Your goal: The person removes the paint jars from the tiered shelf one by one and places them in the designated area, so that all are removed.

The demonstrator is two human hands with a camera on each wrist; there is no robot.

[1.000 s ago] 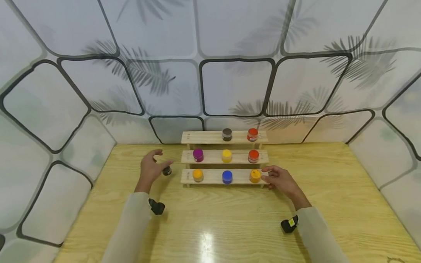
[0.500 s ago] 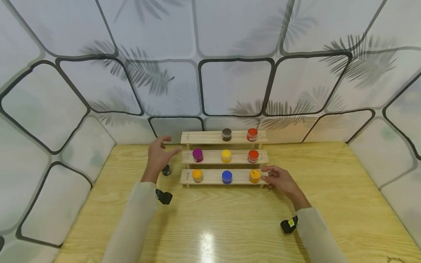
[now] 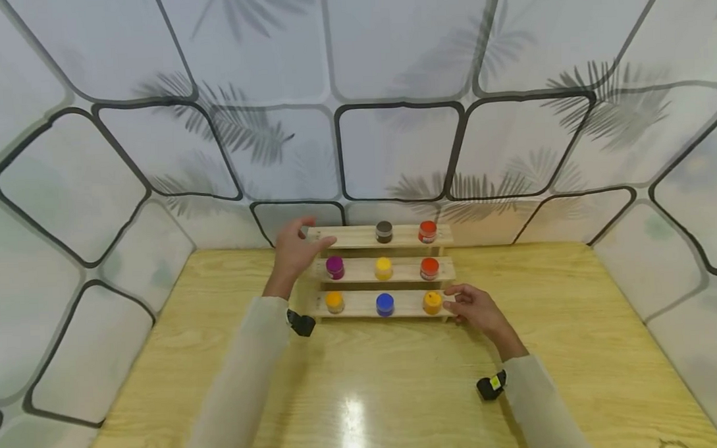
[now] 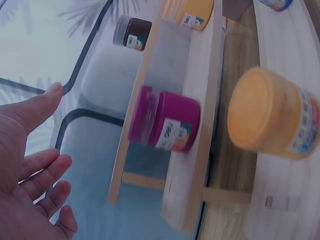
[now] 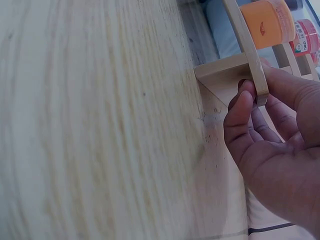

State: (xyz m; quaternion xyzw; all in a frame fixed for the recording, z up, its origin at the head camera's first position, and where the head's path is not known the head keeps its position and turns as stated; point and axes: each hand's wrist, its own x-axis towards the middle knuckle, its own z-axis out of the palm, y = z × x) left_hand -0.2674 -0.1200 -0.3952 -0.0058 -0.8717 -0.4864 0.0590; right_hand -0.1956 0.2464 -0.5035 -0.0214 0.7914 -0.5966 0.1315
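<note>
Wood-grain tabletop (image 3: pixel 399 374): three-tier wooden rack (image 3: pixel 359 271), paint jars (image 3: pixel 384 269) spaced apart. My right hand (image 3: pixel 480 312) pinches the rack, presumably steadying it; my left hand (image 3: pixel 293 252), empty.

No text can be read with certainty: on the 3-tier wooden stand (image 3: pixel 359 306), the purple jar (image 4: pixel 172 112) at the middle tier's left end and the red jar (image 5: pixel 313 37) at its right end bear white labels (image 4: pixel 169 134) with 1 short dark word each, perhaps "deli"; print on the bottom tier's left-end orange jar (image 4: pixel 260 112) is too blurred
</note>
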